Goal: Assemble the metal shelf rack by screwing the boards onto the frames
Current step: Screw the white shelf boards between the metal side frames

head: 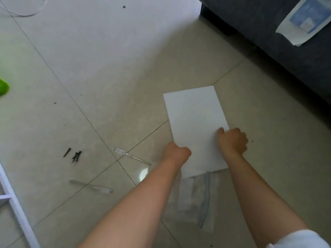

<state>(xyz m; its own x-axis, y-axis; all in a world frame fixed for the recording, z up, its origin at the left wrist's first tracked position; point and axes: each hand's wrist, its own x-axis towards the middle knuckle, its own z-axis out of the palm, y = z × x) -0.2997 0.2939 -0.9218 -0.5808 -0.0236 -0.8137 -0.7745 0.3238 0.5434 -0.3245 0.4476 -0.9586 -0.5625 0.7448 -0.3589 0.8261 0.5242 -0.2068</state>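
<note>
A white rectangular board (194, 119) lies flat on the tiled floor, right of centre. My left hand (177, 153) grips its left edge near the close end, fingers curled under. My right hand (232, 140) grips the right edge, thumb on top. Several black screws (73, 154) lie loose on the floor to the left. Two screwdrivers with clear handles lie nearby: one (131, 156) just left of my left hand, the other (91, 186) closer to me. Part of a white metal frame (16, 208) shows at the lower left edge.
A clear zip bag (195, 199) lies on the floor under the board's near end, between my forearms. A dark sofa (279, 42) with a white-blue packet (304, 20) fills the upper right. A green object (3, 87) sits at the left edge, a white cable (26, 13) top left.
</note>
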